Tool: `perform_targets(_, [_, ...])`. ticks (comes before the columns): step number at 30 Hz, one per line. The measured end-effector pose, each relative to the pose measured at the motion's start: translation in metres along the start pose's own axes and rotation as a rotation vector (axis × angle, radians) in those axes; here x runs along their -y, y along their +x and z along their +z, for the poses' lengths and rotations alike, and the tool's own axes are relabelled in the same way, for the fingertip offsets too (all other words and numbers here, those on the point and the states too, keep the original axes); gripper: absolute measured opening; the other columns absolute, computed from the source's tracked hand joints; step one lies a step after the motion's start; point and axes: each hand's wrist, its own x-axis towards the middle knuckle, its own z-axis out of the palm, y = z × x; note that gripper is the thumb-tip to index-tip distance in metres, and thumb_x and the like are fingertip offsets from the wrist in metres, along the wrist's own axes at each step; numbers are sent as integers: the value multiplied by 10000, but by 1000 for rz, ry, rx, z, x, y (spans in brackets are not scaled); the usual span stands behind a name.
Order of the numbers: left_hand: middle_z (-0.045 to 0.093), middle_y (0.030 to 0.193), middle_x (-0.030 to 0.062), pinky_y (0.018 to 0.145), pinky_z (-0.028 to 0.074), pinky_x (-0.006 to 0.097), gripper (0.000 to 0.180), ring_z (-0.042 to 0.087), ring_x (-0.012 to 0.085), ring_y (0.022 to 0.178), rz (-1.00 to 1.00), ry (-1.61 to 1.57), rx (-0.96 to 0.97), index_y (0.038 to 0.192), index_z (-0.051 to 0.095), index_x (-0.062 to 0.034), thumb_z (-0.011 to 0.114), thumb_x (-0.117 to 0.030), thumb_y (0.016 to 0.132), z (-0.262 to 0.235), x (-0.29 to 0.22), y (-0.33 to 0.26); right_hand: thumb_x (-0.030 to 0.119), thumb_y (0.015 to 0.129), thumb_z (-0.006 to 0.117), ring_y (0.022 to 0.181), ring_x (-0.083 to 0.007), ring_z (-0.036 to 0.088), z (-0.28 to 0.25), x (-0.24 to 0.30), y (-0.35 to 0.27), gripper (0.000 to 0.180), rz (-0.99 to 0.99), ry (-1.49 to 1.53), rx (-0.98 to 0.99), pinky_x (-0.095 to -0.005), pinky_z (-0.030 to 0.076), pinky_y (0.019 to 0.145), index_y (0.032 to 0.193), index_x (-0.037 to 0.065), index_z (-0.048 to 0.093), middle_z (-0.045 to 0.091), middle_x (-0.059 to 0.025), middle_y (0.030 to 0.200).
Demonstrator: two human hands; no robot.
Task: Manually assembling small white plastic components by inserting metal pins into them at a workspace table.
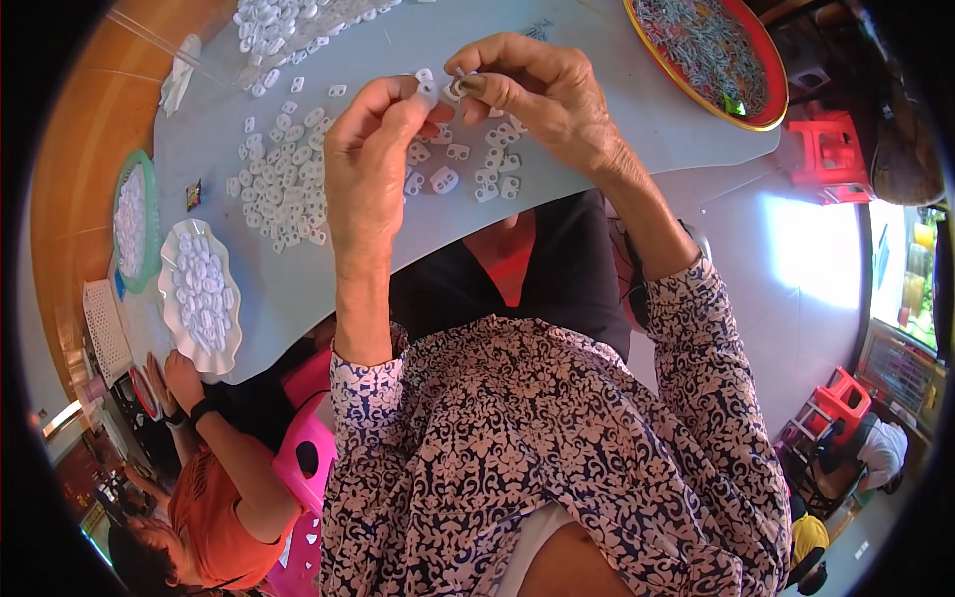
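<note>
A pale grey table top [557,199] fills the upper view, its near edge curving over the person's lap. At its far right corner sits a big red tray with a yellow rim [773,95], heaped with thin grey metal bits. On the left stand a scalloped white dish [169,261] and a green-rimmed dish [149,169], both holding white parts. A loose scatter of small white plastic pieces [284,184] lies across the middle of the table.

Above that scatter both hands meet. The left hand [368,169] pinches one white piece [428,90] between thumb and fingertips; the right hand [542,95] closes thumb and forefinger on something tiny against it, possibly a metal bit, though it is too small to tell. This looks like the fitting step; the next move calls for fine alignment and a firm press.
</note>
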Motion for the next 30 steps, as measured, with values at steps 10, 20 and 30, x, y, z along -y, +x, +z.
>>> perform_targets(10, [575, 766, -18, 553, 398, 188, 153, 460, 31, 639, 221, 246, -17, 945, 627, 4, 582, -125, 875, 4, 11, -1, 105, 896, 588, 752, -92, 640, -1, -3, 3, 149, -119, -70, -27, -228, 522, 679, 992, -4, 619, 648, -38, 808])
perform_targets(20, [639, 836, 37, 646, 445, 223, 171, 580, 89, 713, 107, 4, -46, 967, 638, 7, 583, -138, 894, 7, 16, 1, 134, 896, 597, 667, -63, 575, -2, -7, 3, 165, -98, -24, -88, -217, 503, 633, 972, -3, 648, 628, -17, 757])
perform_targets(30, [633, 854, 17, 653, 425, 191, 193, 548, 51, 751, 348, 140, -38, 1033, 618, 4, 620, -105, 873, 11, 22, -1, 146, 907, 588, 743, -93, 640, -1, -4, 5, 173, -47, 45, -47, -242, 545, 705, 969, -12, 624, 663, -52, 813])
